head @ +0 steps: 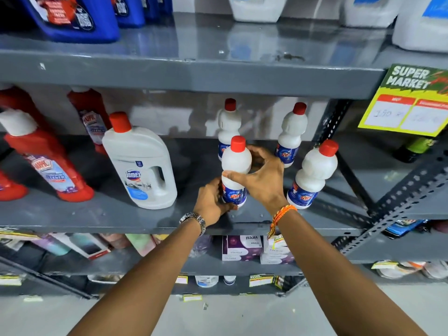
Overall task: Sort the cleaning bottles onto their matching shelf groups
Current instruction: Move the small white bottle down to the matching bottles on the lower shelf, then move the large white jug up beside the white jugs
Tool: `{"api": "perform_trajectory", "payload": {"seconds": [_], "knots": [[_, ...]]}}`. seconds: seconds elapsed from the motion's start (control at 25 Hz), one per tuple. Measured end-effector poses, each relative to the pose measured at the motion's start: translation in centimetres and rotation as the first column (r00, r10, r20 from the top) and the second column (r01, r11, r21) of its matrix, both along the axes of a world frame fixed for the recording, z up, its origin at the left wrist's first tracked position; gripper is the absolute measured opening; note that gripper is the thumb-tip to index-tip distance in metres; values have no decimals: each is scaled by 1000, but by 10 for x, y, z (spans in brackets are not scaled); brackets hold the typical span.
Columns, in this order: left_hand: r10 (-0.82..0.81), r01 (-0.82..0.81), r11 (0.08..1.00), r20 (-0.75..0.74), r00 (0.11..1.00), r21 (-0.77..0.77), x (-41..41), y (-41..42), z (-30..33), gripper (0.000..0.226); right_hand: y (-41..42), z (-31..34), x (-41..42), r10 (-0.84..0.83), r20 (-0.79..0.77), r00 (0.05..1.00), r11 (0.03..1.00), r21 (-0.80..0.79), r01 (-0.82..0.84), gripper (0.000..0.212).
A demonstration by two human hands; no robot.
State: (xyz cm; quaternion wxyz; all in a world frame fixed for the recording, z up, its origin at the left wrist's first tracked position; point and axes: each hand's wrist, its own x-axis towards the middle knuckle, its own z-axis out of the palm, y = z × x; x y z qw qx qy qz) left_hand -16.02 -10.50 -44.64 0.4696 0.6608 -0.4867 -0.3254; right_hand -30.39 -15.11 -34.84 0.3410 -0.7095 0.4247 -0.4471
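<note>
Head view: left hand (pixel 213 197) and right hand (pixel 260 175) both grip closed on a small white bottle (pixel 236 169) at the middle shelf (pixel 121 212) front. Three matching bottles (pixel 312 175) grouped behind; big white jug (pixel 143 163) apparently unsorted.

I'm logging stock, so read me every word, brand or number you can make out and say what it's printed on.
"SUPER MARKET": green and yellow price sign on the shelf edge; its handwritten prices are too faint.
"Domex": large white handled jug.
"Rin": small white red-capped bottle held by left hand and right hand.
"CLEANER": tilted red bottle; its brand is blurred.
Blue jugs above and the lower-shelf boxes: unreadable.
</note>
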Motion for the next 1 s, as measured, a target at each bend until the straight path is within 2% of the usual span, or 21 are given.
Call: {"api": "perform_trajectory", "payload": {"seconds": [0.12, 0.24, 0.32, 0.4, 0.48, 0.52, 0.56, 0.64, 0.68, 0.76, 0.84, 1.0], "knots": [[13, -9, 999, 114, 993, -31, -4, 11, 12, 77, 5, 3, -2, 5, -25, 1000, 1000, 20, -4, 79], [181, -159, 969, 109, 977, -189, -2, 41, 28, 73, 11, 14, 2, -11, 9, 1000, 1000, 7, 11, 98], [387, -352, 879, 49, 921, -321, 13, 66, 34, 65, 20, 29, 11, -75, 52, 996, 993, -88, 80, 100], [611, -549, 715, 5, 792, -433, 40, 90, 39, 70, 33, 46, 31, -88, 82, 993, 970, -219, 104, 88], [735, -661, 606, -6, 678, -443, 73, 104, 42, 81, 43, 58, 57, -35, 69, 997, 945, -321, 56, 73], [755, -694, 600, -5, 656, -399, 91, 107, 38, 89, 45, 59, 72, 28, 43, 999, 947, -322, -12, 68], [737, -694, 637, 2, 676, -336, 106, 109, 35, 99, 45, 57, 87, 117, 18, 993, 954, -279, -108, 65], [590, -578, 779, -27, 807, -242, 131, 108, 29, 112, 39, 48, 112, 281, -21, 960, 950, -133, -281, 66], [499, -492, 845, -23, 867, -209, 141, 108, 26, 113, 36, 43, 122, 342, -31, 939, 938, -48, -343, 68], [374, -367, 924, 54, 926, -108, 155, 105, 21, 101, 28, 34, 140, 439, -2, 898, 892, 115, -436, 71], [318, -316, 948, 67, 946, -39, 165, 100, 17, 92, 23, 28, 153, 484, 62, 873, 849, 208, -485, 72], [240, -239, 971, 49, 970, -19, 173, 96, 14, 94, 21, 18, 164, 513, 127, 849, 810, 255, -528, 62]]}}
